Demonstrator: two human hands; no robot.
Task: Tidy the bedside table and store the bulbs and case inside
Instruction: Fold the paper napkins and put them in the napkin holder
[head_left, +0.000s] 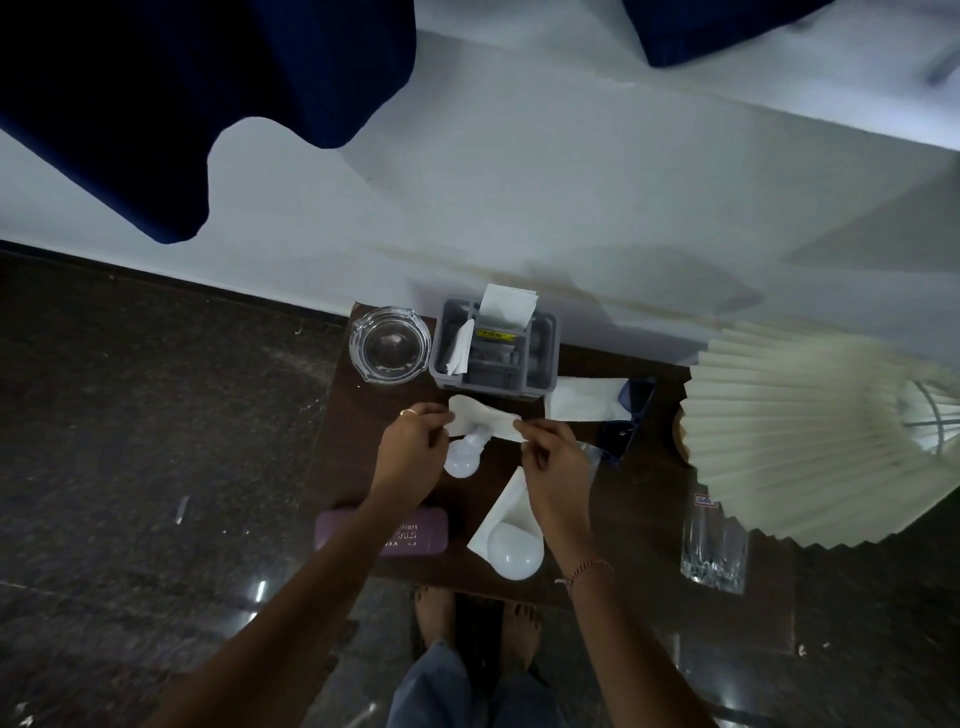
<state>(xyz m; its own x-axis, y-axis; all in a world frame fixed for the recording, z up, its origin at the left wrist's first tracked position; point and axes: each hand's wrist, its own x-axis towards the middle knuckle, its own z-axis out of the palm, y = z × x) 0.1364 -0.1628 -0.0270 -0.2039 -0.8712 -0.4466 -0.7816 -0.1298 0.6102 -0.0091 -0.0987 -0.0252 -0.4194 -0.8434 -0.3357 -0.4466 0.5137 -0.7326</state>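
Both grips were over the middle of the dark wooden surface (641, 519), with a white tissue (483, 413) stretched between them. The left grip (410, 452), a ring on one finger, pinched the tissue's left end with thumb and curled fingertips. The right grip (553, 467) pinched its right end the same way.

Directly under the tissue, between the two grips and just beside the left one, lay a white bulb (461, 461). Its neck pointed away from the person and was partly covered by the tissue. A second white bulb (515, 557) lay nearer the person, just beside the right wrist. It rested on a second tissue (506, 506) that ran up towards the right grip.

The purple case (387, 532) lay closed at the near edge, behind the left grip, with the left forearm crossing over it.

Beyond the grips stood a grey organiser (493, 358) with folded paper in its compartments. To its left, beyond the left grip, sat a glass ashtray (389, 345).

To the right of the right grip lay a third tissue (587, 397), with dark blue glasses (631, 415) just beside it. Farther right, a pleated cream lampshade (810, 441) overhung the surface. A clear tumbler (714, 556) stood near its lower edge, well apart from both grips.
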